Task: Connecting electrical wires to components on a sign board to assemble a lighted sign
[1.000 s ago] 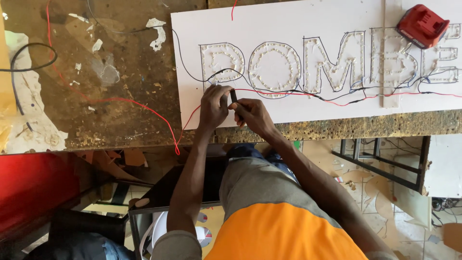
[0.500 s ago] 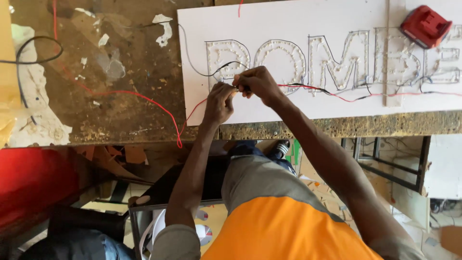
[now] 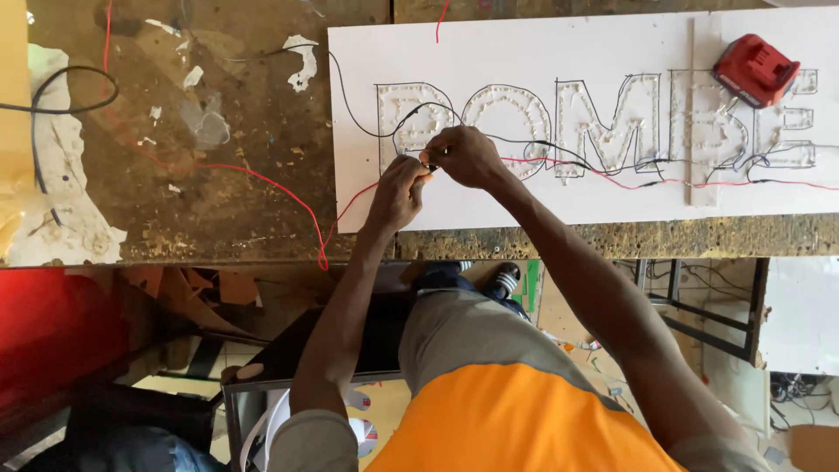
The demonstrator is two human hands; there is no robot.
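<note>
A white board lies on the worn workbench, with large letters outlined in rows of small clear bulbs. Red and black wires run across the letters. My left hand and my right hand meet over the first letter, fingertips pinched together on wire ends. A red wire runs from the left of the bench up to my left hand. A thin black wire loops from the board's top edge to my right hand. What sits between the fingertips is too small to make out.
A red battery pack rests on the board's far right. A thick black cable loops at the bench's left, among scraps of torn paper. A black stool and red sheet stand below the bench edge.
Both hands have moved away from the board's near edge and further onto it, over the first letter, staying pinched together on the wires.
</note>
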